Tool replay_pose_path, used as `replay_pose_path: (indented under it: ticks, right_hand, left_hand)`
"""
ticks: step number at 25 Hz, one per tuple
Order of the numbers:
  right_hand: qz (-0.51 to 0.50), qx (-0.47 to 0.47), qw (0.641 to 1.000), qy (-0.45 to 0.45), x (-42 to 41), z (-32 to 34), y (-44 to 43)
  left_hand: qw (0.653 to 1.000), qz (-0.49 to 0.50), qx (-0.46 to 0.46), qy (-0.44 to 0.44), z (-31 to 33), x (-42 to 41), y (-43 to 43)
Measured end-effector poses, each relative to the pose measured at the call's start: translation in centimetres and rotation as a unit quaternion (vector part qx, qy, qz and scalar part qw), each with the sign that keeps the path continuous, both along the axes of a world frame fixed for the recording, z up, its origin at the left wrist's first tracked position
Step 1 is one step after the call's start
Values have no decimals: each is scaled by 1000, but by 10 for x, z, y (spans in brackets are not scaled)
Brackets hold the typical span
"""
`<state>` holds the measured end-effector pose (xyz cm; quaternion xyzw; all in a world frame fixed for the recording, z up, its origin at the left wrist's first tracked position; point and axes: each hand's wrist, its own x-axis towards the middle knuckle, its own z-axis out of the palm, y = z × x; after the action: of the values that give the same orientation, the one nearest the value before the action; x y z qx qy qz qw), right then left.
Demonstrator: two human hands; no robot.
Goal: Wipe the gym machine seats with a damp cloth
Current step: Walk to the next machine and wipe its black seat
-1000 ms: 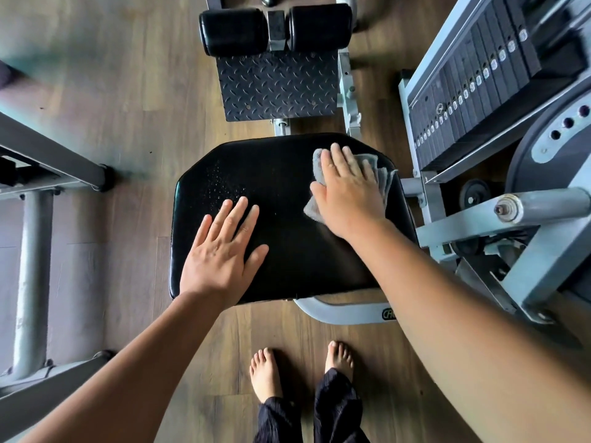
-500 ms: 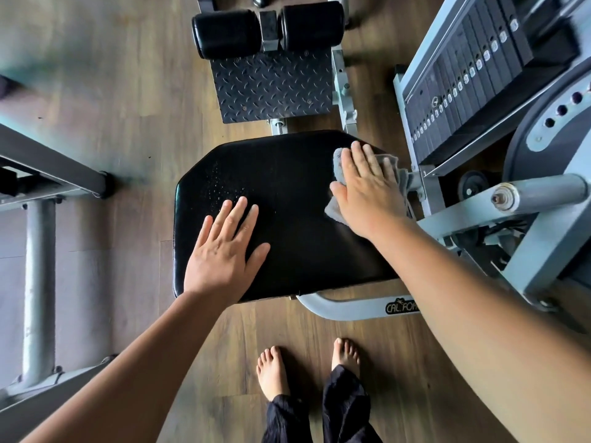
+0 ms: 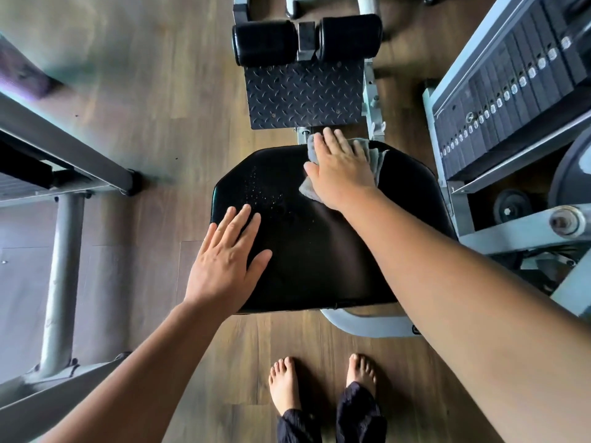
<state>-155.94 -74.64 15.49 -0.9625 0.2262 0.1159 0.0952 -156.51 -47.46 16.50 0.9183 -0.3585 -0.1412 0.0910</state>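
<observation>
The black padded seat (image 3: pixel 313 251) of the gym machine lies below me, with small water droplets on its far left part. My right hand (image 3: pixel 339 167) presses flat on a grey cloth (image 3: pixel 376 158) at the seat's far edge, right of the middle. The cloth sticks out to the right of the hand and under its thumb side, and the fingertips reach just past the seat's rim. My left hand (image 3: pixel 227 263) rests flat on the near left part of the seat, fingers apart and holding nothing.
Beyond the seat are a black tread footplate (image 3: pixel 303 94) and two black roller pads (image 3: pixel 265 39). A weight stack (image 3: pixel 511 91) and grey frame stand close on the right. Another machine's grey frame (image 3: pixel 60 257) is at the left. My bare feet (image 3: pixel 284 385) stand on the wooden floor.
My right hand has slid the cloth from the seat's far right corner leftward along the far edge. My left hand has stayed on the near left part of the seat.
</observation>
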Motion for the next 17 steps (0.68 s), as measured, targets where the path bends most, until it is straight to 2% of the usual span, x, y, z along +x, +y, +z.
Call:
replay_pose_path:
  ticks: [4, 6, 7, 10, 12, 15, 17]
  right_hand:
    - [182, 17, 983, -32, -80, 12, 54]
    - [223, 26, 974, -26, -88, 9, 41]
    - [205, 19, 978, -20, -71, 6, 29]
    - [39, -5, 999, -9, 8, -1, 10]
    - [22, -10, 1000, -14, 32, -2, 32]
    - [175, 17, 984, -34, -17, 3, 90]
    - [257, 42, 964, -47, -49, 7, 95]
  left_hand:
    - [1000, 17, -12, 10, -1, 0, 12]
    - [1000, 18, -14, 11, -4, 2, 15]
    - [1000, 20, -12, 11, -4, 3, 16]
    - [999, 38, -9, 9, -3, 5, 23]
    - [999, 52, -10, 9, -3, 9, 31]
    - [998, 56, -13, 16, -4, 12, 44]
    - [997, 64, -23, 30, -5, 13, 51]
